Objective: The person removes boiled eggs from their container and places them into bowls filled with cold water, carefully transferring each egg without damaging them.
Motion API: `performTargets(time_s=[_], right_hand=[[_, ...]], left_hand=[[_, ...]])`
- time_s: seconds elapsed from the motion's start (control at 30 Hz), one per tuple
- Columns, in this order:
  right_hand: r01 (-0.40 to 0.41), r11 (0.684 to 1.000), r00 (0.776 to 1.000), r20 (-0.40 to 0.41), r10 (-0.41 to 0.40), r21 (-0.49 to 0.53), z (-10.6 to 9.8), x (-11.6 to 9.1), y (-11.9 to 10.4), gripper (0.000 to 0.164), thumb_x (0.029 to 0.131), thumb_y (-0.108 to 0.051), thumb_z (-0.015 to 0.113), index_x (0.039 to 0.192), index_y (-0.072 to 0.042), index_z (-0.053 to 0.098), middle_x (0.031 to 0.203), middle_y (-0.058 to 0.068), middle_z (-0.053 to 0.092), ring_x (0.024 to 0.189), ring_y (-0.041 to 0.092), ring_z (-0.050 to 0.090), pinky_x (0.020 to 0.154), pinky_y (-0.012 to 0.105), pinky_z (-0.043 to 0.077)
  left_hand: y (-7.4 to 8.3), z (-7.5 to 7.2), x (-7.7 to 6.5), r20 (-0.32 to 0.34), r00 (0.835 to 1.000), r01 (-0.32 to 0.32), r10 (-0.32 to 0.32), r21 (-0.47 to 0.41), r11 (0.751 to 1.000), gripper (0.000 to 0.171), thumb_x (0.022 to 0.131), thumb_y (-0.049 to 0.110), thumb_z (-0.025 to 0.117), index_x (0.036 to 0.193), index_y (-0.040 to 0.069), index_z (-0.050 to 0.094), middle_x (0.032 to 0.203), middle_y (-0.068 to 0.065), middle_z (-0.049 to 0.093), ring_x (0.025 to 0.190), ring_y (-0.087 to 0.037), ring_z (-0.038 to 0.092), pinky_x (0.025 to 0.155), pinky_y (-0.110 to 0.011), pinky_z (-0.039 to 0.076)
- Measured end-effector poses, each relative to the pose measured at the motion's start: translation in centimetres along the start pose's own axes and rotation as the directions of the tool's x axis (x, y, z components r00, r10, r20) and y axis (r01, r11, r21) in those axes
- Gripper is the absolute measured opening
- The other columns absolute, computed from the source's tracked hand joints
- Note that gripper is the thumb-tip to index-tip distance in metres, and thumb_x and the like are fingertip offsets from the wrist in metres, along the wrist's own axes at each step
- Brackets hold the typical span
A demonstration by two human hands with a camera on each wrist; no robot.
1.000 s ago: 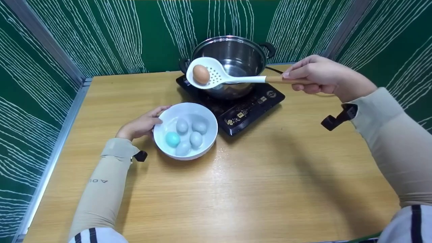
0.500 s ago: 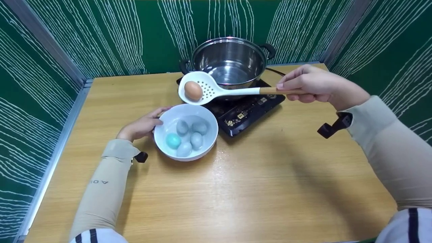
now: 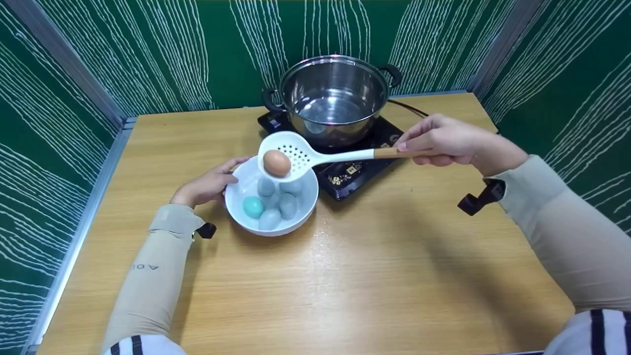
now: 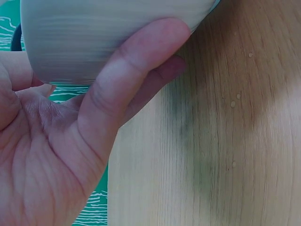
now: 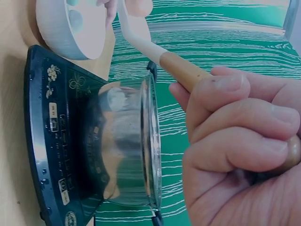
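My right hand grips the wooden handle of a white slotted spoon. A brown egg lies in the spoon's head, above the far side of a white bowl. My left hand holds that bowl by its left side, thumb at the rim; in the left wrist view its fingers lie against the outer wall. Inside the bowl are a teal egg and several pale grey-blue eggs, partly hidden by the spoon.
Behind the bowl, a steel pot with black handles stands on a black induction cooker. Its cord runs off to the right. Green panels with white lines enclose the wooden table. Water drops dot the tabletop.
The right hand has brought the slotted spoon, with the brown egg in it, down and slightly left from before the pot to above the bowl. The left hand and bowl have hardly moved.
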State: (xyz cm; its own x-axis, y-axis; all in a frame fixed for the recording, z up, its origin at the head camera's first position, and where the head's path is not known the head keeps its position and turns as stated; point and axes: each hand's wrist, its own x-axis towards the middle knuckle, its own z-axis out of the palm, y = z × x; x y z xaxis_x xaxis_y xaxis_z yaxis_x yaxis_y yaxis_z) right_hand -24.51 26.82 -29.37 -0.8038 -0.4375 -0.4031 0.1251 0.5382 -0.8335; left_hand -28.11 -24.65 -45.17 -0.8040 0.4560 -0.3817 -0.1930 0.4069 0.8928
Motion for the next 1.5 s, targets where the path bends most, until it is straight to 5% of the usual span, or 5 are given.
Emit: performTargets(time_s=[0.4,0.77,1.07,1.5], right_hand=[[0.035,0.998,0.996,0.088,-0.031,-0.05,0.5,1.0,2.0,0.024,0.106,-0.02,0.069,0.116,-0.001,0.079,0.062,-0.004,0.056,0.044,0.008,0.038,0.043,0.019,0.033],[0.025,0.988,0.998,0.066,-0.015,-0.154,1.0,1.2,2.0,0.027,0.105,-0.019,0.071,0.122,0.001,0.079,0.065,-0.002,0.058,0.046,0.011,0.041,0.045,0.021,0.034],[0.061,0.968,0.998,0.022,-0.058,-0.243,1.6,1.2,1.3,0.025,0.104,-0.019,0.074,0.121,-0.003,0.081,0.064,0.0,0.055,0.048,0.011,0.038,0.046,0.023,0.029],[0.087,0.966,0.995,-0.034,-0.098,-0.243,2.2,1.6,2.1,0.022,0.1,-0.014,0.077,0.119,-0.003,0.083,0.068,-0.003,0.057,0.058,0.011,0.046,0.052,0.023,0.033]], left_hand=[[-0.2,0.0,-0.1,-0.001,1.0,0.004,-0.005,-0.019,1.0,0.066,0.111,0.01,0.039,0.173,0.031,0.028,0.183,-0.005,0.017,0.164,-0.036,0.026,0.13,-0.059,0.032],[0.0,-0.1,-0.1,-0.004,1.0,0.014,-0.014,-0.007,1.0,0.065,0.112,0.01,0.038,0.172,0.034,0.03,0.181,-0.006,0.02,0.159,-0.037,0.033,0.125,-0.06,0.039],[0.0,-0.1,0.2,0.002,1.0,-0.009,0.009,-0.012,1.0,0.065,0.111,0.007,0.038,0.172,0.03,0.031,0.177,-0.008,0.028,0.149,-0.035,0.042,0.108,-0.035,0.052],[0.0,-0.1,-0.1,-0.013,1.0,0.012,-0.012,0.025,1.0,0.064,0.112,0.01,0.039,0.171,0.035,0.032,0.177,-0.007,0.028,0.15,-0.036,0.044,0.113,-0.041,0.051]])
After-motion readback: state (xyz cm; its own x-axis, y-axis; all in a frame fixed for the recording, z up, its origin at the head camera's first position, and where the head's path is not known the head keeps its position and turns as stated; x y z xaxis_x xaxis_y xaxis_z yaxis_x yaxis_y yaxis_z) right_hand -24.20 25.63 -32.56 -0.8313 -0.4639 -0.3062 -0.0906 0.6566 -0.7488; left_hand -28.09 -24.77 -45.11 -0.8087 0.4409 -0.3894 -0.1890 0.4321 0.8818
